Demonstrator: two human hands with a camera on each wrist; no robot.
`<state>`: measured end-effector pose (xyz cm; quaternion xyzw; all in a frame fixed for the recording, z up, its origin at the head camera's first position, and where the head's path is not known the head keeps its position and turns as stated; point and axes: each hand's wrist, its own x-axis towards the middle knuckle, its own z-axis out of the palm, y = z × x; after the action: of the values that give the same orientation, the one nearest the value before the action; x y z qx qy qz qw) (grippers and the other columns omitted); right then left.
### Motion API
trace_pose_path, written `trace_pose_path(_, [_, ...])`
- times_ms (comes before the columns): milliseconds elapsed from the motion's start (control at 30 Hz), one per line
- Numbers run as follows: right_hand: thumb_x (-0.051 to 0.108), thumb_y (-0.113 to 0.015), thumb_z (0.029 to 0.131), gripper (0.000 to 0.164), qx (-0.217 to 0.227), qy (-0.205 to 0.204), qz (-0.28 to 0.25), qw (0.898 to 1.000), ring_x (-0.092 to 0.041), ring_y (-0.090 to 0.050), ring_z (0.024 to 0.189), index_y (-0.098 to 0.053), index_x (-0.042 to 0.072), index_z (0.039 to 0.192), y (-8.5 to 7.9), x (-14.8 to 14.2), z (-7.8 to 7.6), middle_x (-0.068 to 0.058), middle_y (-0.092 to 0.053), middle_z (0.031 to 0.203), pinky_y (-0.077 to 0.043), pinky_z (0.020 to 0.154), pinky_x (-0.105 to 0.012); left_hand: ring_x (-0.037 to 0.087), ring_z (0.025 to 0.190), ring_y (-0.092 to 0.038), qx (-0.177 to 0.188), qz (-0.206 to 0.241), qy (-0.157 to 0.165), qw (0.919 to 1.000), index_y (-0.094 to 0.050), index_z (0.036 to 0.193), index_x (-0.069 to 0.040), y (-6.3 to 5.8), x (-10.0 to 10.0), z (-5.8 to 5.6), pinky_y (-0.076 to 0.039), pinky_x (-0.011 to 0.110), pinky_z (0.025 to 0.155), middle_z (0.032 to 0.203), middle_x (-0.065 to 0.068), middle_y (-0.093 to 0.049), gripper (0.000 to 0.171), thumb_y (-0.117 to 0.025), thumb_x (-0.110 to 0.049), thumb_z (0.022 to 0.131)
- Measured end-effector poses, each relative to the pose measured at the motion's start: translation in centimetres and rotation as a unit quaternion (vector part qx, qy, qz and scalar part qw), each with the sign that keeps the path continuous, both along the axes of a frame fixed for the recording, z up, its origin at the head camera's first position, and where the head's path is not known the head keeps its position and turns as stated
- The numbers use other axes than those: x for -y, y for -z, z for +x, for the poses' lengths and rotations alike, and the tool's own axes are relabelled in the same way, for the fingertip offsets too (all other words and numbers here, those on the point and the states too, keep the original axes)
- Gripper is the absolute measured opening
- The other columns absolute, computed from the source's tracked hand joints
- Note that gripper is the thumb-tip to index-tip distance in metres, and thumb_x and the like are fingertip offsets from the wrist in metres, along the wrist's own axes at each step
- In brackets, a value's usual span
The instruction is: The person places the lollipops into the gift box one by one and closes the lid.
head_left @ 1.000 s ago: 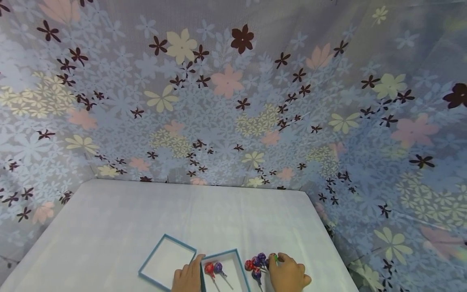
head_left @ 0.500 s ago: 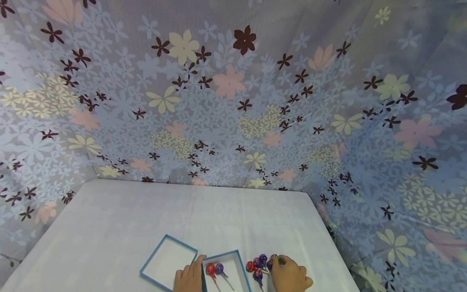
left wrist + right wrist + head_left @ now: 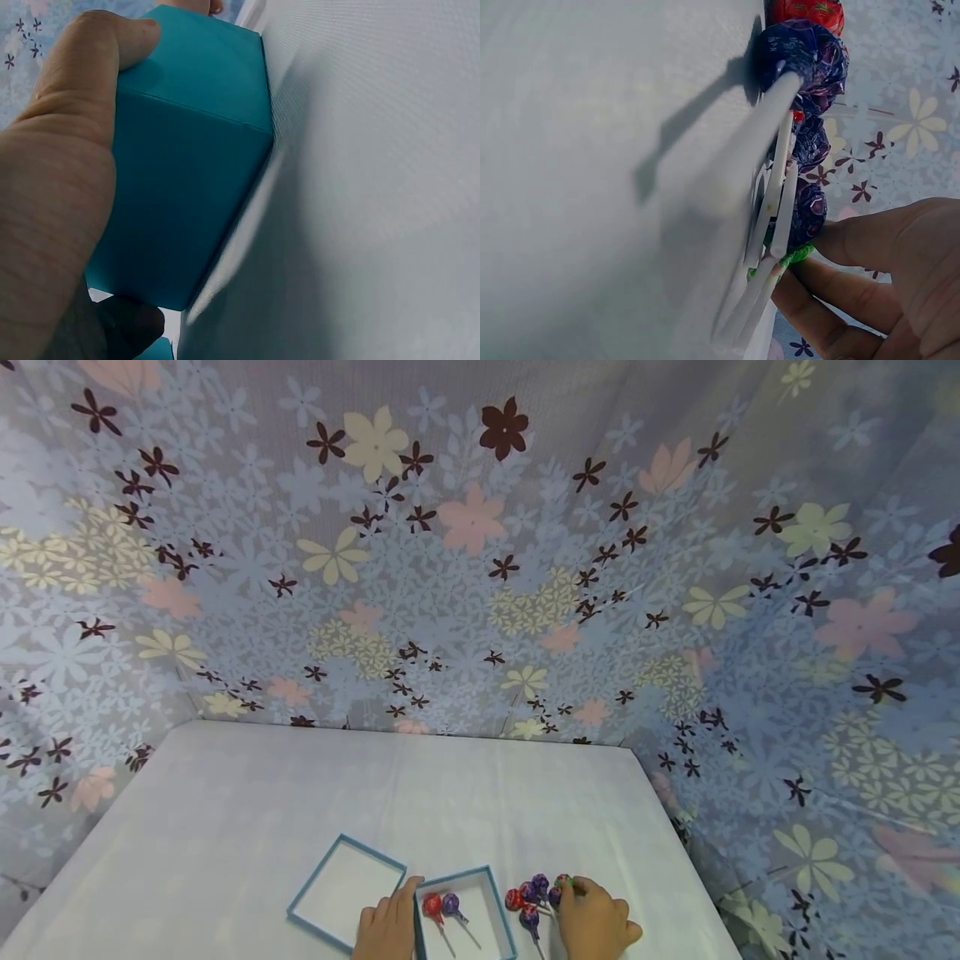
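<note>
My left hand [image 3: 387,922] grips the left side of an open blue-edged box [image 3: 492,906]. In the left wrist view, the thumb lies against the box's teal outer wall [image 3: 187,172], and a fingertip shows at the opposite end. A red lollipop [image 3: 432,906] and a purple lollipop [image 3: 451,905] lie inside, sticks toward me. Right of the box, my right hand [image 3: 597,922] pinches a green-wrapped lollipop [image 3: 801,253] between thumb and fingers, at the edge of a small pile. In that pile are a red lollipop [image 3: 513,899] and several purple lollipops [image 3: 529,917].
The box's shallow lid [image 3: 341,885], white inside with blue edges, lies left of my left hand. A white cloth covers the table [image 3: 420,793]. Behind it and on the right hangs a flower-patterned curtain [image 3: 465,593].
My right hand's thumb and fingers have drawn closer together on the green-wrapped lollipop. The left hand stays on the box, and the head view has shifted slightly.
</note>
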<state>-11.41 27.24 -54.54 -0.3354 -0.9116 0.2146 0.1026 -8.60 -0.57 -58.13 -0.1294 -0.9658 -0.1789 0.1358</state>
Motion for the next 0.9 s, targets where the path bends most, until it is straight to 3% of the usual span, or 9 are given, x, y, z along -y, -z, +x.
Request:
trace_pose_path(233, [0.024, -0.074, 0.087, 0.027, -0.022, 0.011, 0.014, 1.0, -0.041, -0.056, 0.089, -0.076, 0.002, 0.101, 0.03, 0.01, -0.21, -0.019, -0.075, 0.098, -0.027, 0.082, -0.06, 0.013, 0.079, -0.043, 0.044, 0.021, 0.032, 0.9983, -0.04, 0.139, -0.008, -0.79, -0.01, -0.27, -0.027, 0.03, 0.068, 0.113, 0.003, -0.06, 0.065, -0.068, -0.035, 0.086])
trace_pose_path(400, [0.025, -0.074, 0.087, 0.031, -0.013, 0.019, 0.014, 1.0, -0.041, -0.055, 0.09, -0.074, 0.001, 0.107, 0.34, -0.12, -0.33, -0.018, -0.075, 0.098, -0.027, 0.084, -0.06, 0.013, 0.078, -0.041, 0.078, 0.023, 0.038, 0.996, -0.039, 0.14, -0.007, -0.92, 0.2, -0.29, -0.027, 0.031, 0.068, 0.115, 0.004, -0.059, 0.075, -0.067, -0.05, 0.085])
trace_pose_path(467, [0.026, -0.073, 0.087, 0.034, -0.01, 0.015, 0.011, 1.0, -0.041, -0.055, 0.09, -0.074, 0.002, 0.111, 0.48, -0.22, -0.33, -0.016, -0.075, 0.1, -0.026, 0.083, -0.061, 0.012, 0.079, -0.04, 0.078, 0.016, 0.031, 0.9964, -0.039, 0.14, -0.007, -0.8, 0.24, -0.24, -0.026, 0.03, 0.069, 0.116, 0.003, -0.06, 0.084, -0.068, -0.058, 0.08])
trace_pose_path(700, [0.028, -0.072, 0.087, 0.031, -0.013, -0.005, 0.006, 1.0, -0.041, -0.055, 0.087, -0.076, 0.006, 0.11, 0.71, -0.47, -0.16, -0.015, -0.076, 0.099, -0.026, 0.08, -0.062, 0.013, 0.078, -0.04, 0.085, 0.021, 0.03, 0.9957, -0.041, 0.138, -0.007, -0.71, 0.03, -0.13, -0.027, 0.031, 0.069, 0.116, 0.005, -0.06, 0.066, -0.068, -0.035, 0.086])
trace_pose_path(900, [0.025, -0.073, 0.087, 0.028, -0.019, -0.002, -0.002, 1.0, -0.041, -0.054, 0.087, -0.077, 0.004, 0.106, 0.59, -0.27, -0.09, -0.016, -0.075, 0.098, -0.026, 0.081, -0.062, 0.013, 0.079, -0.04, 0.085, 0.014, 0.026, 0.996, -0.041, 0.139, -0.007, -0.56, 0.14, -0.06, -0.028, 0.032, 0.069, 0.116, 0.004, -0.06, 0.075, -0.07, -0.046, 0.082])
